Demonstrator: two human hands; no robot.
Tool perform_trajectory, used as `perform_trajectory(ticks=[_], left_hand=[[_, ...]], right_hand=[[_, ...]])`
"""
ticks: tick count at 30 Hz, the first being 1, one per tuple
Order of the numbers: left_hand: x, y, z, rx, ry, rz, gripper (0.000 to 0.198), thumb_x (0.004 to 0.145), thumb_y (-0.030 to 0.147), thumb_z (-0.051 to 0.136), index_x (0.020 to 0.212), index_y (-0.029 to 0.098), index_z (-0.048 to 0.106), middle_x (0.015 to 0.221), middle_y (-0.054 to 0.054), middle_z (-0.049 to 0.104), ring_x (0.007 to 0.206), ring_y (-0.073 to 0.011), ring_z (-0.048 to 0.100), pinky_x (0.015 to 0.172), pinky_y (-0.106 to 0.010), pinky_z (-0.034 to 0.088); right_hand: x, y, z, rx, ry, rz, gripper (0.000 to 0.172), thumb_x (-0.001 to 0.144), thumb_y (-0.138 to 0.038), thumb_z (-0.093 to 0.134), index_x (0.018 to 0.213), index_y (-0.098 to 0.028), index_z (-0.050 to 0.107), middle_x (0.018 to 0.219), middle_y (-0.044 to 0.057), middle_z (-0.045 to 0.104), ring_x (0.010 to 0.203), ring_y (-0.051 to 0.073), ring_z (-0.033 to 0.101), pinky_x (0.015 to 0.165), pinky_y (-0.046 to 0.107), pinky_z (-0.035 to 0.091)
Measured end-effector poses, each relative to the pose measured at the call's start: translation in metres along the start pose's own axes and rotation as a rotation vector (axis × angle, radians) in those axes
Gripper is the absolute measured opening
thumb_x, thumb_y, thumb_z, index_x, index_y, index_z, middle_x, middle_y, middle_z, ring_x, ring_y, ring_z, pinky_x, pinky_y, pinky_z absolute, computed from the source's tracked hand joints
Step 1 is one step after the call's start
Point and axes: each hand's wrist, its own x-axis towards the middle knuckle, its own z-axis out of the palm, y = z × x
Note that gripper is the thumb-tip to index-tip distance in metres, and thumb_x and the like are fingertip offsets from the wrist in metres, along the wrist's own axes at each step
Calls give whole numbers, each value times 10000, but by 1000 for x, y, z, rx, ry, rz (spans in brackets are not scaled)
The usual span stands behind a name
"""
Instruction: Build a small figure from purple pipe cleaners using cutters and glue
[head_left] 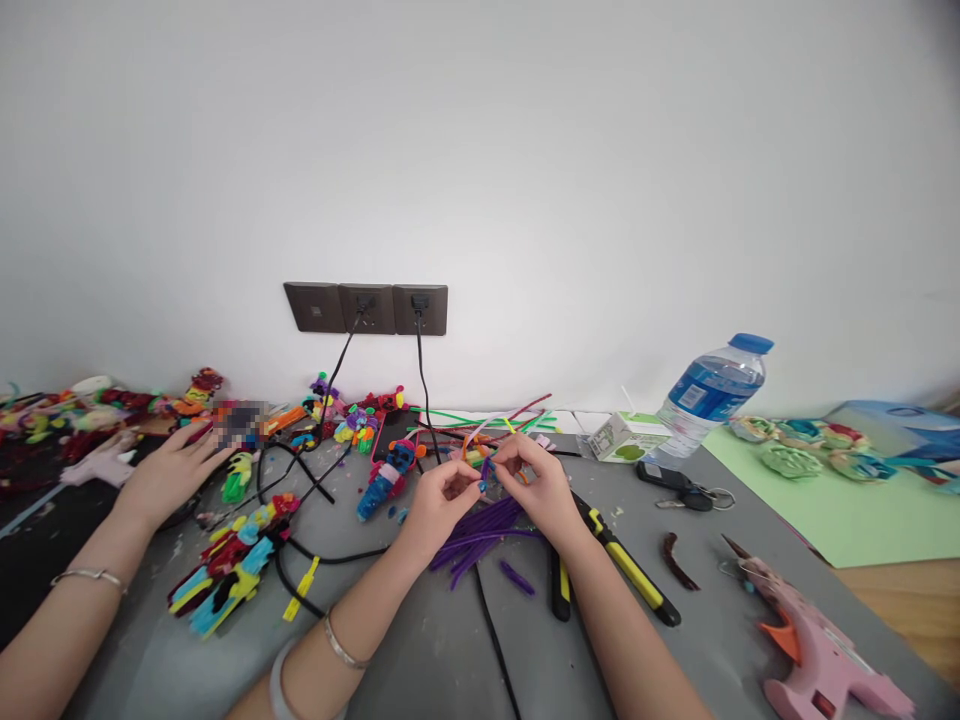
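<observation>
In the middle of the head view, my left hand [444, 507] and my right hand [541, 488] meet with fingertips pinched around a purple pipe cleaner [487, 468]. Its exact shape is mostly hidden by the fingers. Under both hands lies a bundle of purple pipe cleaners [480, 530], with a short cut purple piece [517, 577] in front of it. Yellow-and-black pliers [630, 570] rest beneath my right forearm. A blue pipe-cleaner figure [382, 488] with a red and black head lies just left of my left hand.
A co-worker's hand [169, 475] reaches in from the left near pipe-cleaner figures [236, 560]. Black cables [422, 370] run from wall sockets [367, 308] across the table. At right are a water bottle [709, 390], drink carton [628, 438], keys [686, 490] and pink glue gun [814, 640].
</observation>
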Motion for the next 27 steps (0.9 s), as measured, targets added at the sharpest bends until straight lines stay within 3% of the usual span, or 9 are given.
perform_trajectory(ticks=[6, 10, 15, 27], left_hand=[[1, 4, -2, 7, 3, -12, 150, 756, 289, 669, 810, 150, 648, 702, -25, 632, 664, -160, 616, 655, -277, 511], [1, 4, -3, 50, 35, 12, 133, 779, 280, 642, 824, 155, 654, 696, -18, 613, 650, -151, 591, 615, -251, 476], [1, 4, -3, 63, 42, 22, 160, 783, 311, 620, 819, 159, 652, 689, -11, 586, 627, -136, 537, 586, -234, 439], [-1, 15, -3, -34, 61, -44, 135, 765, 333, 657, 803, 210, 696, 693, -23, 638, 622, -158, 551, 584, -283, 456]], right_hand=[[1, -2, -2, 60, 14, 10, 164, 896, -327, 580, 806, -220, 665, 820, 69, 622, 731, 200, 557, 621, 319, 440], [3, 3, -3, 272, 100, 224, 264, 875, -476, 592, 836, -221, 653, 743, 35, 606, 644, 179, 535, 574, 300, 423], [2, 5, 1, 524, -17, 430, 345, 790, -543, 679, 791, -201, 631, 668, -11, 539, 553, 121, 449, 543, 260, 380], [-1, 2, 0, 586, -143, 477, 315, 797, -506, 691, 856, -198, 716, 745, 18, 608, 618, 128, 470, 585, 256, 393]])
